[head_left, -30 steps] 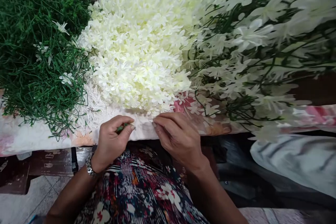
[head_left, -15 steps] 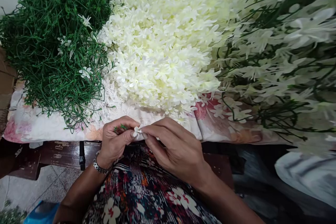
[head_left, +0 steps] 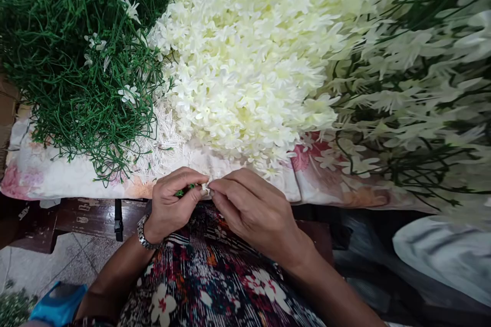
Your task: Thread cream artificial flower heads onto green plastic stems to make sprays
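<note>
My left hand (head_left: 177, 203) pinches a green plastic stem (head_left: 180, 192), its tips showing between thumb and forefinger. At those fingertips sits a small white artificial flower (head_left: 205, 188). From the other side, the thumb and forefinger of my right hand (head_left: 255, 212) close on the flower's edge, so both hands meet at it. Much of the stem is hidden inside my left hand. Just beyond my hands lies a heap of loose white petals (head_left: 245, 76), and to its left a pile of green stems (head_left: 84, 61).
White thin stamens (head_left: 163, 138) lie between the two piles on a floral cloth (head_left: 69, 176). Finished-looking white flower sprays (head_left: 414, 97) are heaped at the right. A cardboard box (head_left: 7, 117) stands at the left edge. Below are a wooden frame (head_left: 92, 219) and a blue object (head_left: 59, 304).
Both hands stay together at the small flower, with slight finger movement; the flower appears turned a little. The whole view has shifted slightly.
</note>
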The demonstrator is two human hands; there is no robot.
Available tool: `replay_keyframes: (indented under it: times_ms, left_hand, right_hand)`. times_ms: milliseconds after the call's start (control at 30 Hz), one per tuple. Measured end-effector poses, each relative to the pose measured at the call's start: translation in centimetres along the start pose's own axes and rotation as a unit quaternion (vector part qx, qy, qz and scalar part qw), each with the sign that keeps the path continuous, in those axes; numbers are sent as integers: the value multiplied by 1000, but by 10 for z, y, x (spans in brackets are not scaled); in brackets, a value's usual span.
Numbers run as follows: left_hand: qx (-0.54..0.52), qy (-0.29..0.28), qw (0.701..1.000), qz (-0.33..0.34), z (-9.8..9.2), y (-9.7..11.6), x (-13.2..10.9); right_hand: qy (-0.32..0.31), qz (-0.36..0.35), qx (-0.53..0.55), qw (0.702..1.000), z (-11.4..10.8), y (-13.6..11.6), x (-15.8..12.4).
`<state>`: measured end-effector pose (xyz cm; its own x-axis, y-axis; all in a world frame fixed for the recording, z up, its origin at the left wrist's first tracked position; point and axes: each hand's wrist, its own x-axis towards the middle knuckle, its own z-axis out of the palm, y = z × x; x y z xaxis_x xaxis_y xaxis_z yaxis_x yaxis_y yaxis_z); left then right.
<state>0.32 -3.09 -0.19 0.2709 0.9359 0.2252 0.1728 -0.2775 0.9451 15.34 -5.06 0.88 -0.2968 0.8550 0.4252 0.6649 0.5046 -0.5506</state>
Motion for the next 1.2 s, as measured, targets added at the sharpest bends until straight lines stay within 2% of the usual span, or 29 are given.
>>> replay_keyframes:
  times_ms: [233,433,600,667,767,867,1067,1200]
  left_hand:
    - [4,-10,1000,-7,-1,-2,-1]
    - [25,-12,1000,1,1,-2,0]
    - [21,14,996,-89,0,0,-2]
    - [10,8,994,-107,0,1,-2]
    - [2,-15,994,-110,-1,2,-2]
    - [4,-11,995,-100,-1,3,-1]
    - [-88,25,986,-142,1,-1,-5]
    - [-62,12,990,-127,2,1,-4]
  right_hand:
    - [-22,-8,-15,1000,-4,2,0]
    - [-6,-4,-3,1000,0,3,-1]
    - [4,-3,32,999,4,4,-1]
    - [7,-8,33,999,4,4,-1]
    - [12,-13,26,1000,4,5,-2]
    - [16,-10,23,1000,5,4,-3]
    - [29,34,119,992,7,1,-3]
    - [43,49,132,989,10,4,-3]
